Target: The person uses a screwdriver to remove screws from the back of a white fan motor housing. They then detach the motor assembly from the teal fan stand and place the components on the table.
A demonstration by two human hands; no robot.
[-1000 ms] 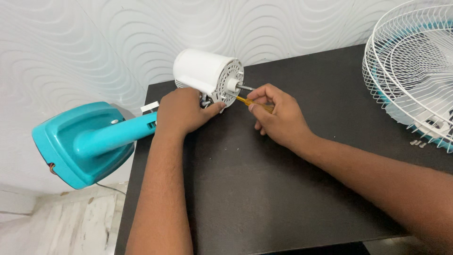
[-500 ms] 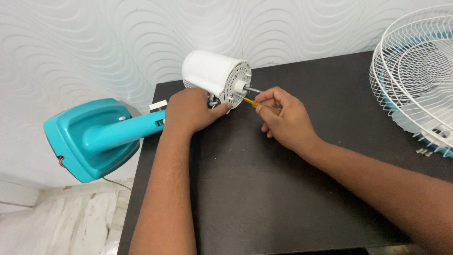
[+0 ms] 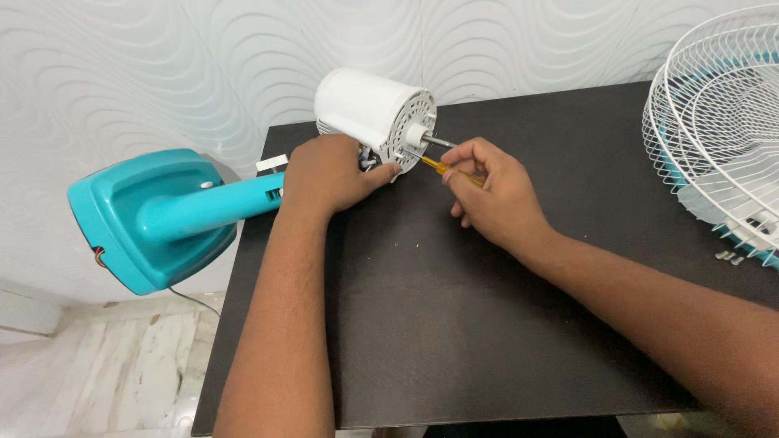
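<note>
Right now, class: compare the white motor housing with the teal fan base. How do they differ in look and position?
The white motor housing is a cylinder with a perforated face; the teal fan base is a broad, flattish block on a stem. The housing lies over the black table, while the base hangs past its left edge. The left hand grips beside the housing and the right hand aims a screwdriver at it; neither touches the base. Both belong to one fan lying on its side.

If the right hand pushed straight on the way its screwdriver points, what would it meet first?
Most likely the perforated grey face of the white fan motor, just below its shaft: the right hand aims the yellow-handled screwdriver there.
</note>
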